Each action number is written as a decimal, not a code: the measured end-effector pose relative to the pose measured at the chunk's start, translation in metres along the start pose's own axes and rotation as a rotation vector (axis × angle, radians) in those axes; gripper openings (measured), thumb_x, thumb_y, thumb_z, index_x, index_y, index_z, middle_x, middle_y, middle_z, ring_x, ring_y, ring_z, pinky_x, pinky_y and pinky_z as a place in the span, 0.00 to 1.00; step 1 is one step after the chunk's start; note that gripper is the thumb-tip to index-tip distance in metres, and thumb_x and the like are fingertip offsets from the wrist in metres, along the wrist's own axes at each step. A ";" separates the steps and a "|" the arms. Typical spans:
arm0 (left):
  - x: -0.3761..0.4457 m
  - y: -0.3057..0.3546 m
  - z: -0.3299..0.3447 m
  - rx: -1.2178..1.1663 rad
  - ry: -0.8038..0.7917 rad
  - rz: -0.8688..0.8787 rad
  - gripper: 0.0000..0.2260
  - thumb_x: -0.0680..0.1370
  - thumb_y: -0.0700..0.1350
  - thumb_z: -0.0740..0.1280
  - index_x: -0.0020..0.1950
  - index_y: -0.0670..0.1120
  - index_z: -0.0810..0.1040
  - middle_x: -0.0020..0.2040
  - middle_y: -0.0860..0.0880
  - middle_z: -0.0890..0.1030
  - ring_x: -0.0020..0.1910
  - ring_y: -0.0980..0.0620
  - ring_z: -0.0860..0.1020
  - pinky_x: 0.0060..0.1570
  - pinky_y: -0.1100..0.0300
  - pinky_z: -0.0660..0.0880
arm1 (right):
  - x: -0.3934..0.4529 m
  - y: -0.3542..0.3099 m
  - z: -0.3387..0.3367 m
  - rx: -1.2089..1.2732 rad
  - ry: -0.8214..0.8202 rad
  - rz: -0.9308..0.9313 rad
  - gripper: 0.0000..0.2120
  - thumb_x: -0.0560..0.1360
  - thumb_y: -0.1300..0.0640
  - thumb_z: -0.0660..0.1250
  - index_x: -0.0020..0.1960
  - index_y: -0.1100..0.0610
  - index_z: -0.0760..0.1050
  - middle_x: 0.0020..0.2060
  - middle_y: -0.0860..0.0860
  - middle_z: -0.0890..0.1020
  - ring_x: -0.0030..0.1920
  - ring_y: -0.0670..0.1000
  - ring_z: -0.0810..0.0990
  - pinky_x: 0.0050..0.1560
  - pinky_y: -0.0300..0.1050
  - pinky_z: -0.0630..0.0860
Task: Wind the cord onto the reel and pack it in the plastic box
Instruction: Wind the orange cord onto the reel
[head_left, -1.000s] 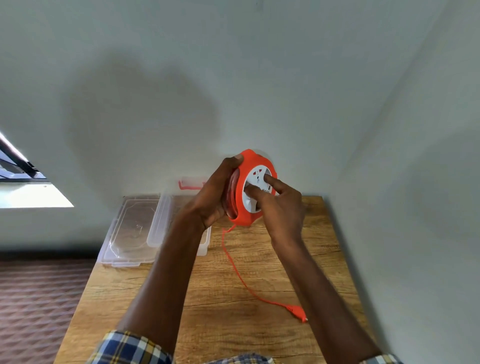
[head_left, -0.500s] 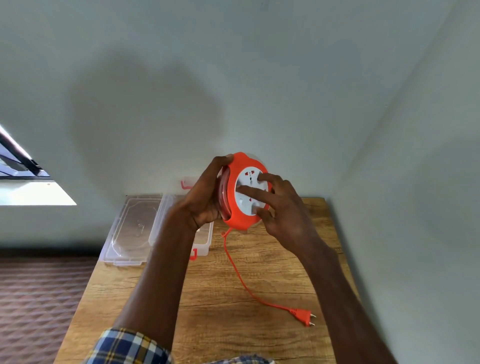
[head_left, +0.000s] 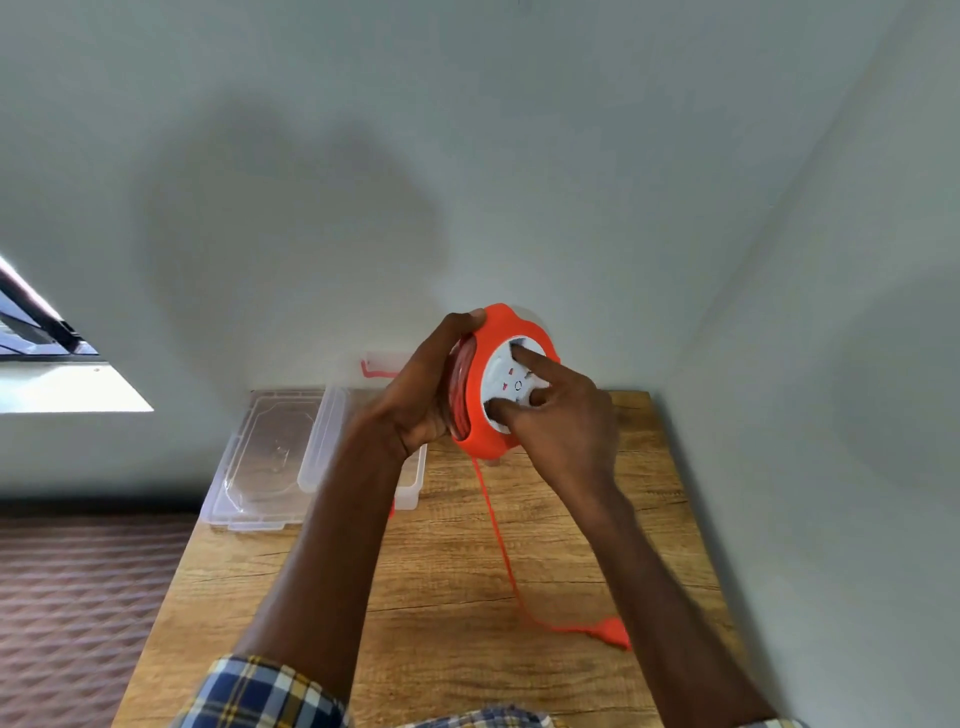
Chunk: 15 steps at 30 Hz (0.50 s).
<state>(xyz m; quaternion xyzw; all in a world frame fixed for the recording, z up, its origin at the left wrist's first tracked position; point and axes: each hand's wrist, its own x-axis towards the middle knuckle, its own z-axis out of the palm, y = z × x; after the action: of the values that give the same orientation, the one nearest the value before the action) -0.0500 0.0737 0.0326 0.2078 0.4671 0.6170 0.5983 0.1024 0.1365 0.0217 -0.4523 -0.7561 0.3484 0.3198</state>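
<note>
A wooden table (head_left: 447, 561) is being viewed against a pale grey wall, set into a corner of the room. The orange reel (head_left: 493, 384) is being held upright in the air above the far end of the table. It is being gripped at its rim by the left hand (head_left: 421, 400), whose fingers are curled round the back edge. The white socket face is being pressed by a finger and the thumb of the right hand (head_left: 566, 421). The orange cord (head_left: 496, 530) is being let hang from below the right hand down to the table, where the plug (head_left: 613, 631), blurred, is lying nearer the body. Behind the left forearm, the clear plastic box (head_left: 410, 478) is being partly hidden; its lid (head_left: 270, 457) is lying just beside it, further left.
</note>
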 end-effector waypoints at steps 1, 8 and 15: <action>0.001 -0.001 0.001 0.002 -0.005 0.002 0.28 0.82 0.64 0.64 0.71 0.44 0.81 0.67 0.36 0.83 0.64 0.36 0.83 0.62 0.41 0.81 | 0.001 -0.001 0.001 0.159 -0.009 0.105 0.34 0.60 0.36 0.76 0.66 0.38 0.78 0.58 0.44 0.85 0.53 0.43 0.84 0.48 0.41 0.81; 0.005 -0.008 0.003 -0.057 -0.067 -0.004 0.30 0.83 0.65 0.62 0.75 0.44 0.78 0.69 0.37 0.82 0.67 0.36 0.81 0.63 0.40 0.81 | 0.004 -0.001 0.001 0.529 -0.059 0.359 0.28 0.68 0.40 0.79 0.66 0.45 0.80 0.60 0.46 0.85 0.52 0.44 0.85 0.49 0.46 0.84; 0.009 -0.021 -0.002 -0.197 -0.093 -0.004 0.32 0.82 0.69 0.61 0.71 0.45 0.82 0.68 0.38 0.82 0.64 0.37 0.82 0.66 0.40 0.78 | 0.001 0.006 -0.008 0.370 -0.234 0.263 0.27 0.72 0.37 0.74 0.69 0.42 0.77 0.53 0.50 0.87 0.37 0.40 0.82 0.29 0.34 0.74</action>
<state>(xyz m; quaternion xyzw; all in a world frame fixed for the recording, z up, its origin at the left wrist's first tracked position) -0.0420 0.0780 0.0113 0.1753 0.3762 0.6485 0.6381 0.1115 0.1411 0.0218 -0.4369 -0.6460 0.5696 0.2595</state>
